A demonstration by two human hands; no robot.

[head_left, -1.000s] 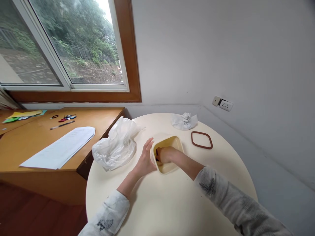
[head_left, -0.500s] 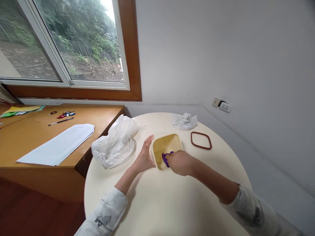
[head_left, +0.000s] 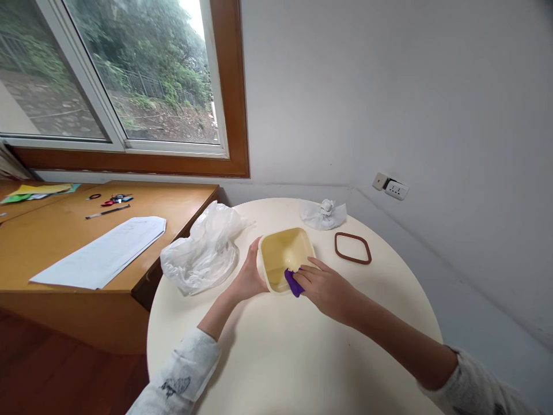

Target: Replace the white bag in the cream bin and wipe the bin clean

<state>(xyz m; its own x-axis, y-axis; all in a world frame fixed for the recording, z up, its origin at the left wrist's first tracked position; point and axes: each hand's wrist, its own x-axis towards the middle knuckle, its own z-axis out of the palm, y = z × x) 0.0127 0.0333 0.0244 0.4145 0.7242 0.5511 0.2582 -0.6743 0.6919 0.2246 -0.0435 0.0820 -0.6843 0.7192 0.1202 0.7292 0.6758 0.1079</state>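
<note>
A square cream-coloured plastic container (head_left: 283, 248) is tilted over the round table, its open top facing me. My left hand (head_left: 249, 274) grips it by its left side, the fingers partly hidden behind the wall. In my right hand (head_left: 326, 286) a purple cloth (head_left: 294, 282) is pinched between the fingers and lies against the container's near right rim. To the right, flat on the table, is a brown rounded-square ring (head_left: 353, 259), apart from both hands.
On the round cream table (head_left: 276, 357) lie a crumpled white plastic bag (head_left: 203, 253) at left and a small knotted bag (head_left: 324, 215) at the back. A wooden desk (head_left: 181, 199) with paper sheets (head_left: 103, 253) and a pen (head_left: 108, 212) adjoins the left. A wall socket (head_left: 396, 189) is behind.
The container has shifted slightly left and up, tilting more toward me. My right hand has drawn the purple cloth from inside the container to its near rim, with the fingers less curled.
</note>
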